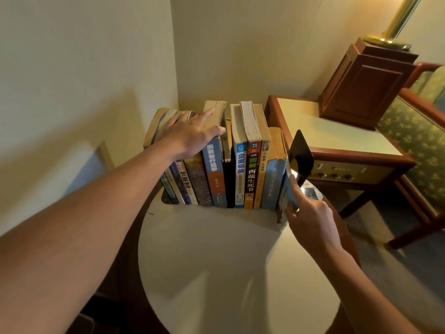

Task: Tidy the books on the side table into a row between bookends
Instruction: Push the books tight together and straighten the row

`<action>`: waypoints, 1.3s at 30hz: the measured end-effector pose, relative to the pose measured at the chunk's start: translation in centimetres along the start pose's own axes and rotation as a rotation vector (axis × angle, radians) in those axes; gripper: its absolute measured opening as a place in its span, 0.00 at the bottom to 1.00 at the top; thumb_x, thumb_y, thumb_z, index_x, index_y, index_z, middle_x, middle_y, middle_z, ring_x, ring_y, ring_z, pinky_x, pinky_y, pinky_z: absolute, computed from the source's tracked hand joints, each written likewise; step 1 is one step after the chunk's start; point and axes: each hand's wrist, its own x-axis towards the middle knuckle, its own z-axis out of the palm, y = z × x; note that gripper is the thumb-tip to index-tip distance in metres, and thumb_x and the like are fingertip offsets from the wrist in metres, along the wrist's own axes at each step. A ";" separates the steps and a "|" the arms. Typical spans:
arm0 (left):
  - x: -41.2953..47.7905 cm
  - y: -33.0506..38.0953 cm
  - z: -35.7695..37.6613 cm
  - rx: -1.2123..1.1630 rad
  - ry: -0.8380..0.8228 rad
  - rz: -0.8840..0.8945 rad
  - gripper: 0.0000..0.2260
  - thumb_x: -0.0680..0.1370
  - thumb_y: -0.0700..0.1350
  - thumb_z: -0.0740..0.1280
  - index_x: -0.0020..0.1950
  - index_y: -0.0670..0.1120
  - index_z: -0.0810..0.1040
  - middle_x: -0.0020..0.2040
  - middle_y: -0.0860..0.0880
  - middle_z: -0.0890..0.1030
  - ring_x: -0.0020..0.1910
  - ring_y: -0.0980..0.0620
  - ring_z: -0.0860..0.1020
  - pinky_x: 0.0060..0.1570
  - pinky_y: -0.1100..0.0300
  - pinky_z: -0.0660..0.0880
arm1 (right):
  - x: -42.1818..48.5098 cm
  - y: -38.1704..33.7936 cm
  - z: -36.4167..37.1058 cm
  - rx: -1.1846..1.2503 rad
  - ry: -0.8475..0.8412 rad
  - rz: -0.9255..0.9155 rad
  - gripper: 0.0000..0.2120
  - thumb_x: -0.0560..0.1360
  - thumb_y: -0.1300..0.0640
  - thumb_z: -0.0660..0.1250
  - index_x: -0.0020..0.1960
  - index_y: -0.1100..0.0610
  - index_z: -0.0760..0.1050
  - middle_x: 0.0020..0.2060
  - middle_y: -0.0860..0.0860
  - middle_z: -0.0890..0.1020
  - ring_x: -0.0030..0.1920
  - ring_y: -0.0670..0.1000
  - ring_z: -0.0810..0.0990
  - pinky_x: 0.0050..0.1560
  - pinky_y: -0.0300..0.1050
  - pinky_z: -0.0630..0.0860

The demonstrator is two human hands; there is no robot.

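A row of several books [240, 165] stands upright at the back of the round side table [216, 261], spines toward me. My left hand [192, 136] lies flat with straight fingers on the tops of the left books. At the row's right end a black bookend [302, 155] stands against the last, light blue book [285, 189]. My right hand [310, 213] is beside that book, index finger stretched up along its cover, thumb at its lower edge. A dark bookend foot [166, 197] shows at the left end, mostly hidden.
Walls meet in a corner right behind the books. To the right stands a wooden bedside cabinet [337, 131] with control knobs, a brown wooden box [361, 85] and a brass lamp stem [399, 20]. An upholstered chair [419, 131] is at the far right.
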 end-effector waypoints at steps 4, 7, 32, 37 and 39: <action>-0.1 0.0 -0.1 0.002 0.002 -0.003 0.32 0.80 0.71 0.47 0.82 0.63 0.47 0.83 0.49 0.53 0.82 0.46 0.49 0.79 0.44 0.45 | -1.1 -1.9 -1.9 0.046 -0.117 0.022 0.33 0.81 0.62 0.65 0.81 0.54 0.55 0.42 0.55 0.84 0.28 0.41 0.76 0.27 0.26 0.72; 0.0 -0.1 0.0 -0.010 -0.005 -0.006 0.31 0.80 0.71 0.47 0.82 0.64 0.47 0.83 0.49 0.53 0.82 0.47 0.48 0.79 0.45 0.45 | -3.1 -4.4 -2.9 0.084 -0.128 -0.045 0.33 0.74 0.68 0.73 0.77 0.61 0.65 0.41 0.59 0.86 0.31 0.46 0.81 0.25 0.18 0.63; 1.2 -0.6 0.4 0.023 -0.005 0.006 0.36 0.74 0.71 0.42 0.82 0.62 0.48 0.83 0.49 0.54 0.82 0.46 0.50 0.78 0.43 0.47 | -0.6 -10.6 -1.7 0.044 0.522 -0.321 0.27 0.74 0.65 0.72 0.70 0.70 0.68 0.48 0.66 0.85 0.37 0.53 0.86 0.40 0.40 0.77; 1.1 -0.4 0.4 0.030 -0.001 0.005 0.34 0.76 0.69 0.44 0.82 0.62 0.47 0.83 0.48 0.55 0.82 0.46 0.50 0.78 0.44 0.47 | -0.8 -10.7 -1.8 0.061 0.532 -0.295 0.28 0.74 0.65 0.73 0.70 0.69 0.67 0.47 0.66 0.85 0.34 0.51 0.85 0.40 0.39 0.77; 1.1 -0.4 0.4 0.032 -0.002 0.009 0.34 0.77 0.69 0.44 0.82 0.62 0.47 0.83 0.48 0.55 0.82 0.46 0.50 0.78 0.43 0.48 | -0.6 -10.7 -1.7 0.064 0.533 -0.304 0.28 0.74 0.65 0.72 0.71 0.68 0.66 0.48 0.66 0.84 0.36 0.52 0.86 0.41 0.40 0.78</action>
